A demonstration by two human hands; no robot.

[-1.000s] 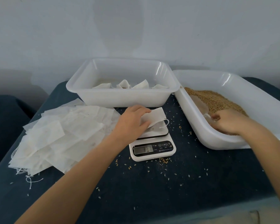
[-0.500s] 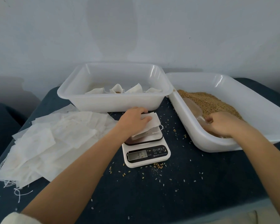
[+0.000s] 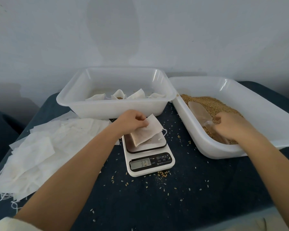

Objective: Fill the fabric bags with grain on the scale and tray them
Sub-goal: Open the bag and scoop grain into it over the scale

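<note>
The scale [image 3: 148, 154] sits on the dark table [image 3: 182, 197] and serves as the reference here. On its weighing plate lies a fabric bag [image 3: 147, 131], tilted: its lower end rests on the plate, its upper end is lifted toward the far side. Its long axis runs from the scale's near-left corner up toward the far right, and a thin drawstring trails off the bag's right edge past the plate.

The left hand [image 3: 132, 121] reaches in from the near left of the scale, forearm stretched diagonally across the table, and pinches the bag's raised upper edge between thumb and curled fingers. The right hand [image 3: 230, 125] is to the right of the scale, inside the grain tray [image 3: 257, 104], knuckles up and fingers curled around the handle of a clear scoop [image 3: 200, 110]; the scoop's bowl points away from the person and lies on the grain [image 3: 212, 104] (the handle itself is mostly hidden under the fingers, so the exact hold is hard to make out).

Behind the scale stands a white tray [image 3: 113, 109] holding several filled bags [image 3: 120, 95]. Left of the scale lies a loose pile of empty bags [image 3: 40, 147]. Stray grains dot the table around the scale's near side. The display's digits are too blurred to read.
</note>
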